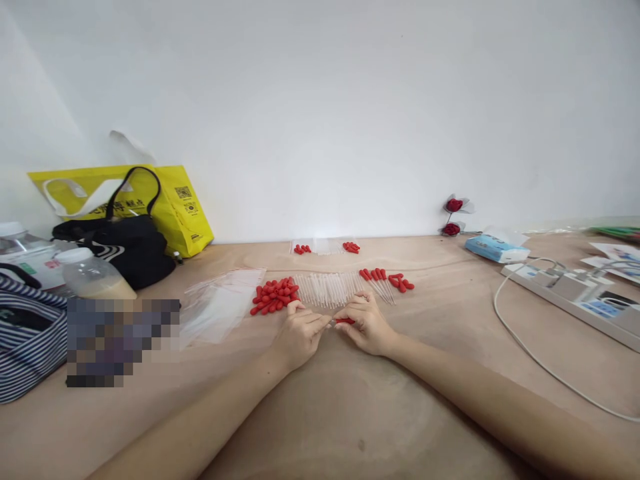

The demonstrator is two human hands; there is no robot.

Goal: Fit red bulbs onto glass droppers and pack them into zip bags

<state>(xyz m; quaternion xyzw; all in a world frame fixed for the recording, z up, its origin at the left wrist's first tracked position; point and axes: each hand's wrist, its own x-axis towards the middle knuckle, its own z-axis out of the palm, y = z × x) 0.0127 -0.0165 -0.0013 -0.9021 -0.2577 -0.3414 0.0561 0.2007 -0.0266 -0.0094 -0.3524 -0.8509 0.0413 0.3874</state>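
Observation:
My left hand [299, 333] is closed in a pinch, its fingertips meeting those of my right hand. A thin pale dropper tube seems to sit in it, mostly hidden by the fingers. My right hand [367, 325] grips a red rubber bulb [345, 321], whose end points at my left fingers. Just beyond the hands lies a row of clear dropper tubes [327, 288]. A pile of red bulbs [274, 297] is at its left end. To the right are several droppers with bulbs fitted [380, 279] and a few loose red bulbs [401, 283].
Clear plastic bags [220, 307] lie left of the bulbs. Farther left are a bottle [93, 277], a black bag [125, 247] and a yellow bag [185, 213]. At right are a tissue pack [497, 248], a power strip [575, 297] and a looping white cable [523, 347].

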